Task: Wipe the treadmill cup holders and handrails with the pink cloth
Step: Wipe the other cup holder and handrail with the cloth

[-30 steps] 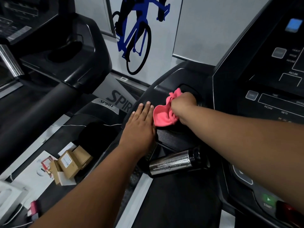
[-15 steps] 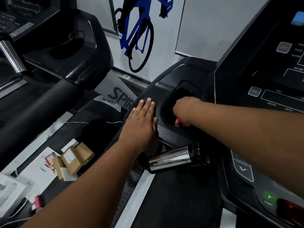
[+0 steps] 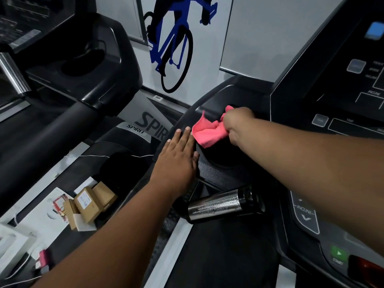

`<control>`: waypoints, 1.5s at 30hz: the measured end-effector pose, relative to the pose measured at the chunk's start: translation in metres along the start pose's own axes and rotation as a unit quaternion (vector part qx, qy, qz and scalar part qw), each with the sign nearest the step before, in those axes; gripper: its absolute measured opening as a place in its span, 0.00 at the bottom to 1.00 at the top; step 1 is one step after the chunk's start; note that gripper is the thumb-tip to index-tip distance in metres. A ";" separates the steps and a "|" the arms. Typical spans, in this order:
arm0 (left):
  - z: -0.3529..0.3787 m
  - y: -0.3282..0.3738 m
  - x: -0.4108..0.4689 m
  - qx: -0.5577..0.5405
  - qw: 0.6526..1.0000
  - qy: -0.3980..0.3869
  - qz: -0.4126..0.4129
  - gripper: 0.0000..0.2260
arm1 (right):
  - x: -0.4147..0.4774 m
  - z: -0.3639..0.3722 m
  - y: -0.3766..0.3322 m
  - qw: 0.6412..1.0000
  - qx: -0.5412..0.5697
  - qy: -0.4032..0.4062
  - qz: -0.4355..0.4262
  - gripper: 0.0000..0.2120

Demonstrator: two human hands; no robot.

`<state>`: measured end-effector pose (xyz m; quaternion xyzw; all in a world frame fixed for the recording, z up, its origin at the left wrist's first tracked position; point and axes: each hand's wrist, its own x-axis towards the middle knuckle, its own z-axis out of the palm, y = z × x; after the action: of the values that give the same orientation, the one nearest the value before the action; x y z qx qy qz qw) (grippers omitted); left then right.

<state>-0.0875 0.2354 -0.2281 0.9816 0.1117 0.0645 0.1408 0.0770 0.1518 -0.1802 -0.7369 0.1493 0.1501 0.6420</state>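
Clenched in my right hand, the crumpled pink cloth spills out to the left of my fist, draped over the far-left rim of the round black cup holder in my treadmill's console tray. My fingers are curled tight around the bunched end, and a small pink tip pokes up above my knuckles. What I can see of the cup holder's well is dark and I cannot make out anything inside it; my forearm covers its right side. My left hand lies flat and spread, palm down, on the tray's left edge just beside the cloth, holding nothing.

Below the tray, a shiny steel cylindrical grip with a black end juts out, beaded with droplets. The black control panel on the right is cut off by the frame edge, its labels mostly too blurred to read. On the neighbouring black treadmill's tray, another recess holds something dark I cannot identify. Lower left, small brown cardboard boxes sit on white papers; their contents are hidden.
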 end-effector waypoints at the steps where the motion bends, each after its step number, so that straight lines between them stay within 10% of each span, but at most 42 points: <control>1: 0.000 0.000 0.000 0.001 1.000 -0.003 0.001 0.25 | 0.001 -0.002 0.000 0.996 -0.081 -0.014 -0.037 0.12; 3: 0.000 0.001 0.000 0.003 1.000 -0.003 -0.003 0.25 | 0.002 -0.015 0.002 0.916 -0.357 -0.105 -0.152 0.10; 6: 0.000 0.001 -0.001 -0.002 1.000 -0.004 -0.005 0.25 | -0.027 -0.034 -0.003 0.593 -0.716 -0.194 -0.313 0.10; 8: 0.000 0.001 -0.001 -0.005 1.000 -0.004 -0.007 0.25 | -0.037 -0.035 -0.006 0.449 -0.819 -0.205 -0.294 0.15; 10: 0.001 0.000 -0.001 -0.005 1.000 -0.004 -0.006 0.25 | -0.045 -0.030 -0.006 0.377 -0.873 -0.244 -0.192 0.17; 13: 0.002 -0.001 0.001 -0.003 1.000 -0.005 -0.005 0.25 | -0.050 -0.022 0.000 0.388 -0.862 -0.305 -0.115 0.09; 21: 0.002 -0.001 0.001 -0.001 1.000 -0.005 -0.002 0.25 | -0.037 -0.016 -0.009 0.749 -0.616 -0.208 -0.131 0.09; 25: 0.003 -0.001 0.001 -0.003 1.000 -0.002 0.000 0.25 | -0.029 -0.022 -0.012 0.714 -0.659 -0.061 -0.228 0.15; 31: 0.002 -0.002 0.000 -0.001 1.000 -0.014 -0.003 0.25 | -0.040 -0.023 -0.004 0.422 -0.863 -0.201 -0.191 0.24; 35: 0.003 -0.002 0.000 -0.002 1.000 -0.012 -0.002 0.25 | -0.039 -0.021 0.006 0.338 -0.881 -0.287 -0.168 0.01; 38: 0.004 -0.002 0.001 0.000 1.000 -0.013 -0.004 0.25 | -0.042 -0.020 -0.001 0.361 -0.861 -0.310 -0.179 0.06; 42: 0.002 -0.002 0.001 0.001 1.000 -0.015 -0.004 0.25 | -0.034 -0.026 -0.014 0.588 -0.740 -0.252 -0.208 0.12; 45: 0.003 -0.001 0.001 0.002 1.000 -0.009 -0.003 0.25 | -0.030 -0.019 -0.009 0.591 -0.749 -0.201 -0.220 0.15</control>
<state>-0.0862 0.2361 -0.2311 0.9821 0.1136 0.0554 0.1396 0.0536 0.1351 -0.1575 -0.9194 -0.3158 0.2075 -0.1091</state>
